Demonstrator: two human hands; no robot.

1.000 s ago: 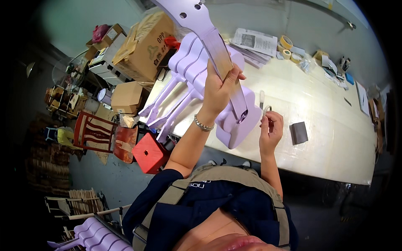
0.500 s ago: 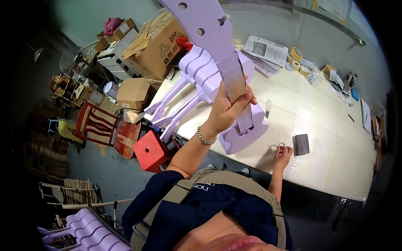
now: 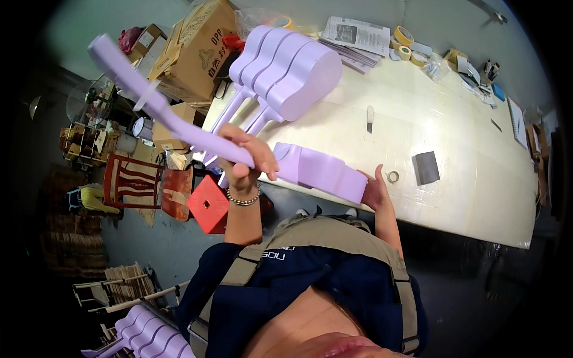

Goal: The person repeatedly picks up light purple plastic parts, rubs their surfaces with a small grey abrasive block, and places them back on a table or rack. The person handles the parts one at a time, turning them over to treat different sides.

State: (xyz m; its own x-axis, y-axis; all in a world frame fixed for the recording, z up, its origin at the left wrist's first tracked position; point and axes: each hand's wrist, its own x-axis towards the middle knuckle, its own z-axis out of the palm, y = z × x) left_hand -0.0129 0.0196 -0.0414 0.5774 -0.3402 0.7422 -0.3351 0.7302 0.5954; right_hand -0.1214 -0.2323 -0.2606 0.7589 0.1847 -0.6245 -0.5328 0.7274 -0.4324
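Holding lilac instrument (image 3: 322, 170), ring (image 3: 393, 181) near right hand (image 3: 377, 190), grey block (image 3: 427, 168) beyond

The long lilac guitar-shaped piece (image 3: 322, 172) looks smooth, with a soft shine. The row of lilac rounded bodies (image 3: 310, 77) is smooth and a bit shiny too. The wide cream table top (image 3: 465, 131) looks slick and glossy. The gray flat-sided block (image 3: 426, 168) looks dull. The big brown box (image 3: 197, 56) is stiff cardboard. The square red stool (image 3: 209, 216) looks like smooth plastic. The tan apron (image 3: 325, 237) is dull cloth.
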